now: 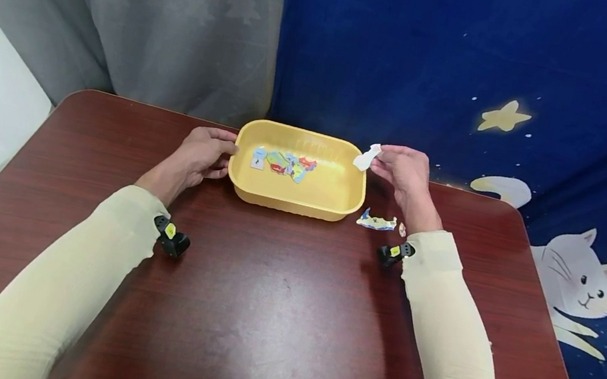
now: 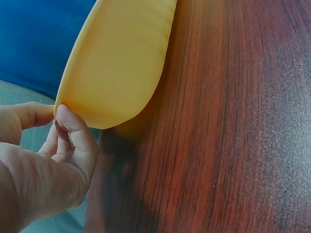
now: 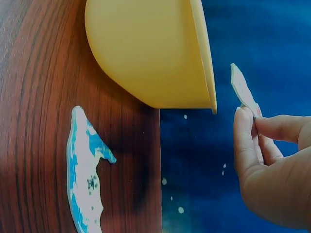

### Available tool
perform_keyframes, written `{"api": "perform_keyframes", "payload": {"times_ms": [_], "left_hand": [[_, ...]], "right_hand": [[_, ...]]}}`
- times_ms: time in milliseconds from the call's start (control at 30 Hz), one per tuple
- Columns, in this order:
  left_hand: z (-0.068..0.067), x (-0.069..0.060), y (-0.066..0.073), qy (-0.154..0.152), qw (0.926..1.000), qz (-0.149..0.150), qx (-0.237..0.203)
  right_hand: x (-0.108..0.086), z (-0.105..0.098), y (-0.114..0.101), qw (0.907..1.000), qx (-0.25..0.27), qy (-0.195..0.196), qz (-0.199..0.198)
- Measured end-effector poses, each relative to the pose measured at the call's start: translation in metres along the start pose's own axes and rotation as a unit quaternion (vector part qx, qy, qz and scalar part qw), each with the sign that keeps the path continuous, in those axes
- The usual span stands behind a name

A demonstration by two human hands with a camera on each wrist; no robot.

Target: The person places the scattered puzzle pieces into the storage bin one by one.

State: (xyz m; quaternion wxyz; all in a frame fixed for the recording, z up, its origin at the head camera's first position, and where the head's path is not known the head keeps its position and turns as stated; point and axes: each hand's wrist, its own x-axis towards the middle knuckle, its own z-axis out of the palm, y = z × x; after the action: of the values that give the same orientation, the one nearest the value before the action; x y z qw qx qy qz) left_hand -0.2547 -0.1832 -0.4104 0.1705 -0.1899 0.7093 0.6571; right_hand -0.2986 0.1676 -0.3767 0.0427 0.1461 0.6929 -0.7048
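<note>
A yellow basin [image 1: 291,206] stands near the table's back edge with several colourful flat pieces [image 1: 278,162] in its left half. My left hand [image 1: 198,154] pinches the basin's left rim between thumb and fingers, as the left wrist view also shows for the hand [image 2: 53,160] and basin [image 2: 121,63]. At the basin's right end, my right hand [image 1: 406,172] pinches a whitish piece [image 1: 366,158] by one end, raised beside the rim. In the right wrist view this piece [image 3: 243,87] stands up from the fingertips of the hand [image 3: 272,160].
On the table [image 1: 282,308], right of the basin, lie a blue and cream piece [image 1: 377,221] and a small piece [image 1: 402,230] near my right wrist. A grey curtain [image 1: 188,13] and a blue curtain [image 1: 425,55] hang behind the table's back edge.
</note>
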Motion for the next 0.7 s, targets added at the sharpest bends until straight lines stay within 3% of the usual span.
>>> {"api": "perform_keyframes", "payload": {"times_ms": [433, 700], "left_hand": [[0.0, 0.002, -0.001, -0.004, 1.0, 0.0, -0.003], [0.0, 0.001, -0.001, -0.005, 1.0, 0.003, -0.004]], "right_hand": [[-0.001, 0.027, 0.005, 0.9974, -0.072, -0.01, 0.009], [-0.003, 0.045, 0.008, 0.9912, -0.125, -0.041, -0.004]]}}
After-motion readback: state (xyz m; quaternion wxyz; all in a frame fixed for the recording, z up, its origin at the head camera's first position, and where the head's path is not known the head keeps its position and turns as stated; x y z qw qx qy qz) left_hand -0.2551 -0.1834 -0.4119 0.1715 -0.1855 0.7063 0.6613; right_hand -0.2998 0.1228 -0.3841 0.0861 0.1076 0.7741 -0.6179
